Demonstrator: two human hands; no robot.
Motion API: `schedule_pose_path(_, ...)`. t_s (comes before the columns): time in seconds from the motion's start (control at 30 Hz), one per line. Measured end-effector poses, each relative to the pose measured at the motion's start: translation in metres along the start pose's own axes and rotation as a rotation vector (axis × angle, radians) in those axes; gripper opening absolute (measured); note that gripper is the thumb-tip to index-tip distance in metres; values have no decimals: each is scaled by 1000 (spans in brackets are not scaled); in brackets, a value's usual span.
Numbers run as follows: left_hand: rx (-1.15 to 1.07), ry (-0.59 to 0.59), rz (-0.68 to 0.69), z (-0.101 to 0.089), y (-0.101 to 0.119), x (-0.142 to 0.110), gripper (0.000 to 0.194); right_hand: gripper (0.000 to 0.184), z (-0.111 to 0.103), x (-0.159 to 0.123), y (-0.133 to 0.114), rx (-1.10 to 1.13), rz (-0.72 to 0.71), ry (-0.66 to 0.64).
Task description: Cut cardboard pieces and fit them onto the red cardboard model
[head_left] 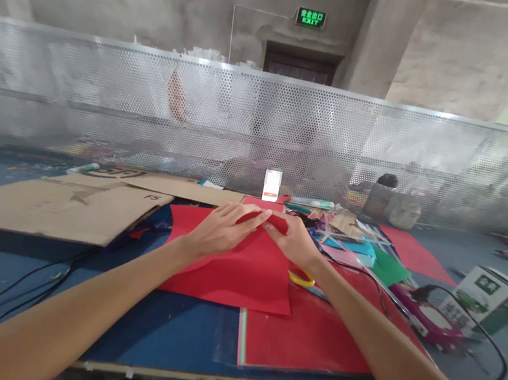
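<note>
A sheet of red paper [239, 272] lies in front of me, its far edge bent up under my fingers. My left hand [227, 228] grips that raised edge from the left, fingers pressed together. My right hand [292, 239] holds the same edge from the right, and the fingertips of both hands meet at the middle. The near part of the sheet overlaps a pack of red paper [305, 343] in a clear sleeve. Beside my right wrist, yellow-handled scissors [301, 279] are partly covered. A phone [272, 185] with a lit screen stands just beyond my hands.
Flat brown cardboard [59, 208] covers the left of the blue table [135, 333]. To the right are a purple device [430, 321] with a black cable, a white-green box [490, 300] and a dark-capped bottle [379, 196]. A perforated metal panel [151, 106] stands behind.
</note>
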State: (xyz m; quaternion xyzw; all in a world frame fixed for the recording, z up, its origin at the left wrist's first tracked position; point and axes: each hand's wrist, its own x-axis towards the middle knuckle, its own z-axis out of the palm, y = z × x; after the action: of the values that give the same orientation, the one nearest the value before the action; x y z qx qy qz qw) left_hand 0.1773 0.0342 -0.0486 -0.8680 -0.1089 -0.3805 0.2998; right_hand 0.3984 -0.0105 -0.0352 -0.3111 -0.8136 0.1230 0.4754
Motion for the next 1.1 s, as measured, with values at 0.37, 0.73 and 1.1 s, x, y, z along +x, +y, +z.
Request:
schedule_pose_path(0.37,58,-26,63,-4,-3,0,71,27,1,0,1,49,-16,-12)
schedule_pose_path(0.73,-119,-3,-82,-3,3,4,31,30,2,0,6,112,42,-29)
schedule_pose_path(1.1,-270,-43,-104,-11,-5,4,17,59,-5,-10,16,634,504,-301)
